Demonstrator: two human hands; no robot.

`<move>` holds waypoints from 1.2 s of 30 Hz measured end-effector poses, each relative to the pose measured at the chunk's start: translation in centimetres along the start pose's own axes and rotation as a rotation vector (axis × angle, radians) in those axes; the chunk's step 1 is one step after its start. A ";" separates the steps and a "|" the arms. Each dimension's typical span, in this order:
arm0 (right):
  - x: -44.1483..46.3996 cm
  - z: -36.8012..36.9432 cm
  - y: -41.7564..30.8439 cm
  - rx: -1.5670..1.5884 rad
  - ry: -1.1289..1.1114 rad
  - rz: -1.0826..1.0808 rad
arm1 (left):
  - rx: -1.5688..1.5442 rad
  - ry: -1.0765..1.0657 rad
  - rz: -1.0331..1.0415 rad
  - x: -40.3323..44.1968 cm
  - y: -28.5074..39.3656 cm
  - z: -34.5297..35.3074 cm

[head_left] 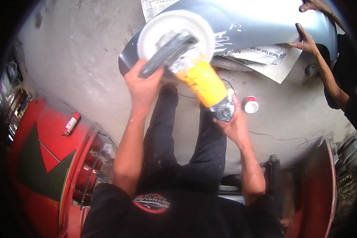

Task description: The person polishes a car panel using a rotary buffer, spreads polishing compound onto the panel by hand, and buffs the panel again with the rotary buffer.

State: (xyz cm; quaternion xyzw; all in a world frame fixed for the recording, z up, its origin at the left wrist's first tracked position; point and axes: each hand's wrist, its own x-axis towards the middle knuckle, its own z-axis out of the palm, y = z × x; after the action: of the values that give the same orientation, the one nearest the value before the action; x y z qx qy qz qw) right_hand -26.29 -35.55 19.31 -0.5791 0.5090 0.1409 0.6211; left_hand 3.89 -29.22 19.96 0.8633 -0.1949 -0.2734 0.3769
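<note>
A yellow power polisher [205, 84] with a round white pad [200, 25] is held in both my hands. My left hand [144, 79] is closed round its dark front handle [162, 53]. At the rear end of the body, my right hand [235, 126] grips the black grey-smeared housing [223, 109]. The pad lies over the left part of a glossy grey car body panel [261, 23]; whether it touches cannot be told. White smears [225, 36] mark the panel just right of the pad.
Another person's hands [305, 39] hold the panel's right end. Newspaper sheets [261, 54] lie under it. On the floor stand a small red-and-white can [250, 104] and a thin cord [273, 137]. A red car part [47, 135] with a spray can [71, 123] is at left.
</note>
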 end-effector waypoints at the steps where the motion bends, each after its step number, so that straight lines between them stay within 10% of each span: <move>1: 0.2 0.5 -1.1 -0.101 -0.066 0.066 | 0.010 0.018 -0.042 -0.6 -0.7 -1.2; 7: -0.5 2.9 -1.0 -0.131 -0.178 0.039 | 0.077 0.062 -0.176 -4.2 -2.6 -4.4; 22: -4.4 -5.0 5.7 0.145 0.303 0.066 | -0.016 -0.250 0.357 -0.6 7.5 11.1; 36: -3.5 4.8 7.5 0.089 -0.041 0.005 | 0.264 -0.138 0.089 -6.9 0.3 -0.5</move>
State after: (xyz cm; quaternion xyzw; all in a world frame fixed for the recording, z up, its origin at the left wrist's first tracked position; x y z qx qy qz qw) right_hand -31.26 -27.81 16.86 -0.5468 0.5033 0.1313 0.6561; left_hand -1.23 -25.41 22.74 0.8750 -0.2926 -0.2870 0.2576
